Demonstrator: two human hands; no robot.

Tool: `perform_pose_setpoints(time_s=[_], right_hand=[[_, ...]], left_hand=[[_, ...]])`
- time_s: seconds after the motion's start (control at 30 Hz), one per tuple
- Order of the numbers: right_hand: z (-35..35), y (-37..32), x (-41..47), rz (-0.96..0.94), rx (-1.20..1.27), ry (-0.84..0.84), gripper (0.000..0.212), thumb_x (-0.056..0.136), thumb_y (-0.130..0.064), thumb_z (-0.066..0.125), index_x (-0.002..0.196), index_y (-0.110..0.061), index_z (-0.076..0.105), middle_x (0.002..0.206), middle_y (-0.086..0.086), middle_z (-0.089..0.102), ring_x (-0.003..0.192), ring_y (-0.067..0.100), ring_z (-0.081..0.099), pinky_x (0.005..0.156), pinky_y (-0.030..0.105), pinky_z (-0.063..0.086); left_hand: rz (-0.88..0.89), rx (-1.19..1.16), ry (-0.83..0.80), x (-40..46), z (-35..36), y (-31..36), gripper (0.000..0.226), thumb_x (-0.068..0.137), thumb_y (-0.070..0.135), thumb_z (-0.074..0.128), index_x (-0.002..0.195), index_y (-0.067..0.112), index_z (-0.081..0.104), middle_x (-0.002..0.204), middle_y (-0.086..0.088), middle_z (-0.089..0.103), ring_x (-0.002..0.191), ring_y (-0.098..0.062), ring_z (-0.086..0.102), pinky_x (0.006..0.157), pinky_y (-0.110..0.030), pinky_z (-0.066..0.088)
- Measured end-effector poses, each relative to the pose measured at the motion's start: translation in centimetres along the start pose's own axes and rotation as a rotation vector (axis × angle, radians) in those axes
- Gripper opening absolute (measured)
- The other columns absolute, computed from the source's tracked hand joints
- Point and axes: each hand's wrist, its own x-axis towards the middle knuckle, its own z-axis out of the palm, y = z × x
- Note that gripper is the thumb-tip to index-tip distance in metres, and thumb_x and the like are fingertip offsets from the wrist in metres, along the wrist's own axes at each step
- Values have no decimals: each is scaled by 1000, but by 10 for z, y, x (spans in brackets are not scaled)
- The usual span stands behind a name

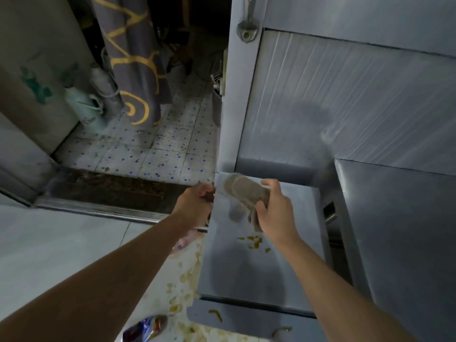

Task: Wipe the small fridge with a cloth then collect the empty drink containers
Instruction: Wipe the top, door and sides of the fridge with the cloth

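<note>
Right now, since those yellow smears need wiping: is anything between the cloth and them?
Nothing visible. The cloth, held in the right hand, sits on the fridge top; bare surface separates it from the smears.

Patterned curtain, pale jug, crumpled wrapper on floor

The fridge top lies mostly bare, walled in behind by the ribbed panel and on the right by a steel cabinet; its left edge opens to the floor.

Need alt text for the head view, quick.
The right hand presses a grey-brown cloth on the small fridge top, above yellow stains; the left hand grips its left edge.
</note>
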Motion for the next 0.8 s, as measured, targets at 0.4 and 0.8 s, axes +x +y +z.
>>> perform_pose_setpoints(time_s=[0.4,0.8], right_hand=[[109,33,41,-241,-395,-349,56,100,-29,34,150,-27,11,160,-4,-2,147,18,-3,120,37,5],[154,30,118,-343,-470,-157,46,92,-28,41,139,-27,38,146,-3,31,135,23,25,109,41,25]], left_hand=[[-35,26,-11,49,11,-52,53,79,6,64,128,18,50,124,-5,58,109,-20,58,96,-34,47],[-95,79,-118,94,41,-75,62,72,16,73,126,13,43,105,1,61,105,-22,60,91,-38,51]])
